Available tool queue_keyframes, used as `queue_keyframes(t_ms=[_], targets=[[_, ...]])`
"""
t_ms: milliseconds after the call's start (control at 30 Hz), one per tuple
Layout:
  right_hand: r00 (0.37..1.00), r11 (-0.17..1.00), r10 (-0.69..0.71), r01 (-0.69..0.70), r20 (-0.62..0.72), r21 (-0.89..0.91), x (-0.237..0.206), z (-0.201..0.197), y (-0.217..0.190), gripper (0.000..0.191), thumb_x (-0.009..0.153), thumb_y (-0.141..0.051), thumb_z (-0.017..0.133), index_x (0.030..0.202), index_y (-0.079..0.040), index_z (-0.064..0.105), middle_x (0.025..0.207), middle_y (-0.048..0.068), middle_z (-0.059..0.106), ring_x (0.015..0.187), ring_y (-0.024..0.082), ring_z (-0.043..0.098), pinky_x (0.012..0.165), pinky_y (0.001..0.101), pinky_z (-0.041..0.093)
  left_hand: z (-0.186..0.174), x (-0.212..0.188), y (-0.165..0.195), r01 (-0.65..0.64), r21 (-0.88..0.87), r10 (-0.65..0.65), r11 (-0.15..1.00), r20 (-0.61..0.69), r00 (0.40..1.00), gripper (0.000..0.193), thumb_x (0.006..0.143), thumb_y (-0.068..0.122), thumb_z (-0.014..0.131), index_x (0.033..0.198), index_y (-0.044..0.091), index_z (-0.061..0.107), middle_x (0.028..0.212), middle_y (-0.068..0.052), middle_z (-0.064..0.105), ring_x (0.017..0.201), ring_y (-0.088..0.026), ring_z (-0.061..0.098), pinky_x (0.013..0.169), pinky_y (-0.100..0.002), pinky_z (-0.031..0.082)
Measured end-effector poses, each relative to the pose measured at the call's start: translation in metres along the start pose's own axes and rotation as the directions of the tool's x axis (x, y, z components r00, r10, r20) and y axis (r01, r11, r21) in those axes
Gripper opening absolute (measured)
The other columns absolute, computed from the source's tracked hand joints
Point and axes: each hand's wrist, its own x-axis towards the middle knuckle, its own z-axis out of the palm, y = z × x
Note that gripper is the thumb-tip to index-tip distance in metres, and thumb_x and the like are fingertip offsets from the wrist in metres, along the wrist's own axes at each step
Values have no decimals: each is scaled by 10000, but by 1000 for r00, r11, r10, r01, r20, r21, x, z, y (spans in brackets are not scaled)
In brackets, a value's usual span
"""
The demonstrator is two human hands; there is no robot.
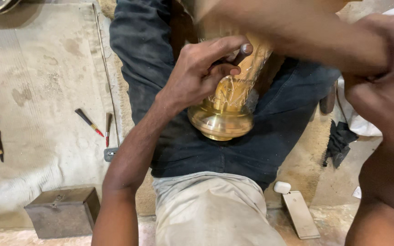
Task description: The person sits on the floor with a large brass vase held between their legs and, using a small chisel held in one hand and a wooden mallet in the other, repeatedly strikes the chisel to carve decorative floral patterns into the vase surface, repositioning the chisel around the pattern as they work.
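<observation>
brass vessel (222,116), polished and wrapped partly in clear plastic film, lies across the seated person's lap, its rounded foot toward the camera. the left hand (201,73) rests on its neck, fingers curled around a thin dark tool (239,54) pinched against the metal. the right hand (384,86) is raised and motion-blurred; i cannot tell whether it grips anything. the vessel looks heavy, rigid and slick, likely to dent; the narrow neck above the foot seems the surest hold. pointed hand tools (97,127) lie on the mat (42,68).

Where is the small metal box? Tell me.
In the head view, the metal box sits at lower left on the floor, beside the person's left forearm, below the loose hand tools.
</observation>
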Motion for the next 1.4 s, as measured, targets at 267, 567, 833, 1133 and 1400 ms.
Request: queue_keyframes(t_ms=[267,567,833,1133,1400], targets=[[998,973,-57,64,38,-224,10,-11,-29,548,734,64,838,1253,52,661,1032,233,704,869,352,728,790,420,593,-2,-2,-3,58,96,-60,994,15,998,303,965,98,815,1233,30,692,938,-92,725,747,-193,703,661,-344,567],[997,989,-53,45,-52,-137,3,-5,-20,370,974,12,853,1255,50,616,1013,227,707,911,306,733,774,395,599,-1,-10,-13,78,-239,-111,968,-125,986,237,1044,67,771,1242,44,643,963,-51,737,886,-125,778,766,-237,695],[987,969,-158,160,28,-189,24,8,1,328,1061,-55,834,1285,-18,598,1071,193,716,922,262,744,815,363,623,2,-13,-8,101,-52,-106,993,-89,990,381,930,91,859,1249,54,653,904,-42,731,775,-110,720,658,-264,583],[951,877,-291,309,103,-367,46,-6,-17,498,801,-33,830,1276,1,685,1012,182,733,861,271,749,780,370,626,1,-16,-8,110,-62,-115,992,-73,991,340,972,48,828,1263,68,654,960,-60,731,794,-126,703,661,-279,576],[986,928,-164,159,15,-337,33,-5,-16,501,819,-8,842,1292,-11,675,1061,198,729,924,309,749,793,382,608,-2,-9,-8,115,20,-113,993,-77,991,403,906,68,890,1233,66,655,887,-65,701,713,-112,654,584,-276,514]])
